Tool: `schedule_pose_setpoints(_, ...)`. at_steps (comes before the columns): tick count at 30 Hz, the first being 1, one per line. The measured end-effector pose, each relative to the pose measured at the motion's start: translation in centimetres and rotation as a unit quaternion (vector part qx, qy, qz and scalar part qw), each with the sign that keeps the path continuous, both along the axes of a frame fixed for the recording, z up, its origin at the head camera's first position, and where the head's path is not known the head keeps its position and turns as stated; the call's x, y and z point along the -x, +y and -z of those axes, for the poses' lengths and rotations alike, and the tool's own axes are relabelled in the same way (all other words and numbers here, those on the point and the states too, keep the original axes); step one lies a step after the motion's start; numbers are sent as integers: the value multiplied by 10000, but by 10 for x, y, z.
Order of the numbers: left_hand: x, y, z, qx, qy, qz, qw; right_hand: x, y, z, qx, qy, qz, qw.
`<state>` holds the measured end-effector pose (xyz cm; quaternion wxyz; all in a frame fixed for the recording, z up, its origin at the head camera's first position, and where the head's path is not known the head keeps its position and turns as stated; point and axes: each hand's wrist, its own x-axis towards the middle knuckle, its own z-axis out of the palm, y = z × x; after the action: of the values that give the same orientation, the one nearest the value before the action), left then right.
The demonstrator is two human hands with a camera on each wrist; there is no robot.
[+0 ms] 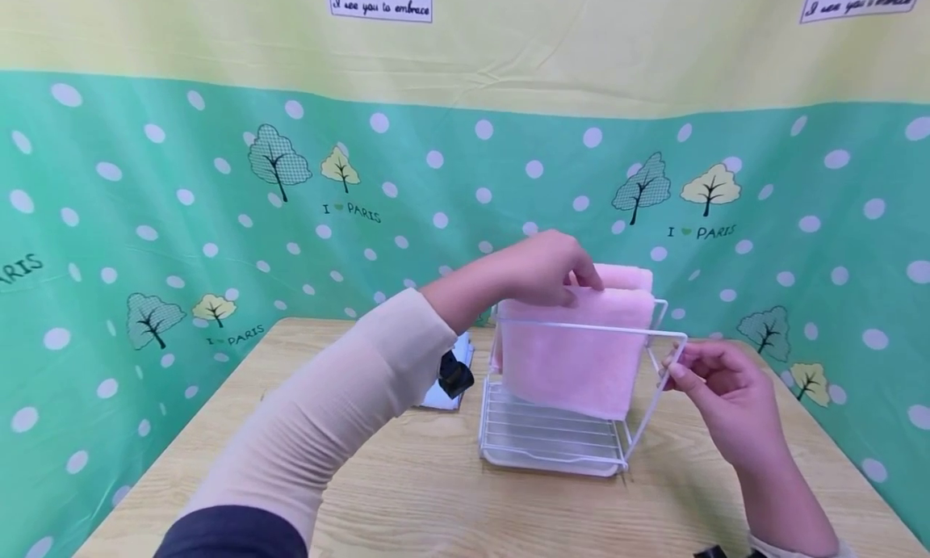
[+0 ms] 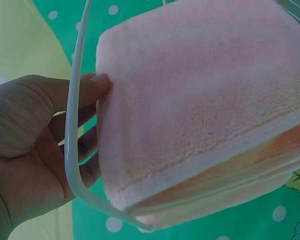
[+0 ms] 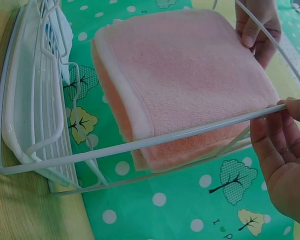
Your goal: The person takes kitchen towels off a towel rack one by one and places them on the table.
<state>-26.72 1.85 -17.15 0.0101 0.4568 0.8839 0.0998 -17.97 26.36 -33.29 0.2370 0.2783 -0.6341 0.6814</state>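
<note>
A folded pink towel (image 1: 574,356) hangs inside a white wire rack (image 1: 581,327), its folded upper edge at the rack's top. My left hand (image 1: 548,269) pinches that edge from the left; in the left wrist view the thumb of my left hand (image 2: 35,142) lies on the near face and the fingers go behind. My right hand (image 1: 737,404) holds the rack's right-hand wire upright between thumb and fingers. The right wrist view shows my right hand (image 3: 287,160) on this wire, with the towel (image 3: 185,75) hanging between the rack's sides.
A pale tray (image 1: 552,463) forms the rack's base, with a wire shelf above it. Behind my left sleeve, a light blue-white folded item (image 1: 441,395) lies on the wooden table (image 1: 407,485). A green dotted curtain (image 1: 436,186) hangs around the table's back and sides.
</note>
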Motion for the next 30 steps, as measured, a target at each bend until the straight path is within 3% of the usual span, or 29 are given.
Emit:
schedule_pose_setpoints(13, 3, 17, -2, 277, -37, 76, 9996, -1, -1, -1, -139, -132, 215, 9996)
schedule_pose_setpoints(17, 5, 17, -3, 339, -67, 190, 9992, -1, -2, -1, -123, -106, 179, 9997)
schedule_pose_setpoints(30, 7, 16, -2, 372, -146, 143, 9991, -1, 0, 0, -106, -153, 245, 9995)
